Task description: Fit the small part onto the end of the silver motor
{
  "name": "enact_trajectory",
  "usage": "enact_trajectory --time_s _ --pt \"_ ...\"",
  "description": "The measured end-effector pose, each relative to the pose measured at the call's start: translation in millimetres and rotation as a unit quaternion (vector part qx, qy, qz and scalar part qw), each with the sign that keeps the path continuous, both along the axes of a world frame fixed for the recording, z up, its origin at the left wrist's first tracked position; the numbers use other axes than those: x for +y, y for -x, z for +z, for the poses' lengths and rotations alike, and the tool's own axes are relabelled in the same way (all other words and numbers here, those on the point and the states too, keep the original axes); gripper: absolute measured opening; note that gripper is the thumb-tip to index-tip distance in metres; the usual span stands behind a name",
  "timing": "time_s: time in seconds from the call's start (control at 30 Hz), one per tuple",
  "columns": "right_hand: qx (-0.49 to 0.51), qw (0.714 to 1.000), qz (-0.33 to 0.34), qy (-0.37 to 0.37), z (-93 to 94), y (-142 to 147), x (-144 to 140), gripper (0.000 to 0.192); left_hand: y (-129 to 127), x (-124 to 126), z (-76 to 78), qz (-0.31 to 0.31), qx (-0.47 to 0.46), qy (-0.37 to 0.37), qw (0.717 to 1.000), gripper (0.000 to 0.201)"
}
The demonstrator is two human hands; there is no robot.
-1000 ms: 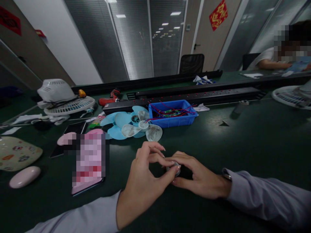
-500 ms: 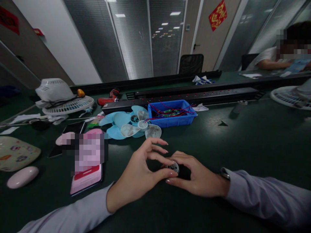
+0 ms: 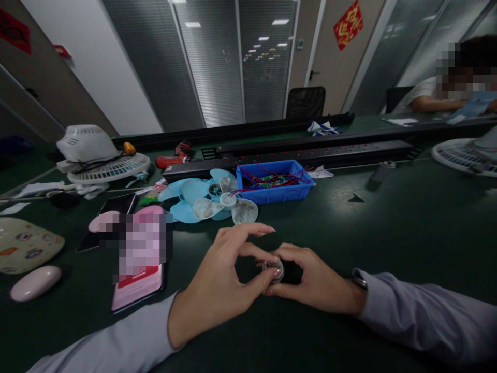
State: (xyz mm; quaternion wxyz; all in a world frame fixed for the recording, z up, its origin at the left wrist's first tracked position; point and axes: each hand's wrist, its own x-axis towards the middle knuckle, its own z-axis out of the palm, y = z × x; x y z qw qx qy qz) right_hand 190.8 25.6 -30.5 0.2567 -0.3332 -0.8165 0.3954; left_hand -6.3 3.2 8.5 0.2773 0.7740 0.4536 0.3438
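Note:
A small round silver-grey part (image 3: 274,269) sits low over the dark green table (image 3: 388,228), pinched from both sides. My left hand (image 3: 221,290) grips it with thumb and forefinger, the other fingers fanned upward. My right hand (image 3: 314,282) closes around it from the right, and a dark piece under those fingers is mostly hidden. Both sleeves are pale grey.
Blue and clear fan blades (image 3: 212,199) lie beyond my hands, beside a blue bin (image 3: 274,184) of red-wired boards. A pink phone (image 3: 137,280), a pink mouse (image 3: 34,282), a white fan (image 3: 99,155) and a red drill (image 3: 174,155) are left. Another person sits far right.
My left fingers have closed tighter on the round part and my right hand has drawn in around it; the part has turned slightly between them. The rest of the table is unchanged.

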Motion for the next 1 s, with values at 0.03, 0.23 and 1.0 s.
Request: enact_trajectory --time_s 0.03,0.23,1.0 --pt "0.001 1.000 -0.003 0.001 0.0 -0.1 0.0 0.027 0.3 -0.8 0.6 -0.004 0.006 -0.006 1.000 0.053" --pt "-0.006 1.000 0.001 -0.006 -0.2 -0.2 1.1 0.026 1.9 0.9 0.9 -0.007 0.023 -0.012 1.000 0.053" --pt "0.009 1.000 -0.008 -0.012 -0.1 1.6 0.8 0.026 1.0 5.0 -1.7 0.004 -0.022 -0.049 0.999 0.028"
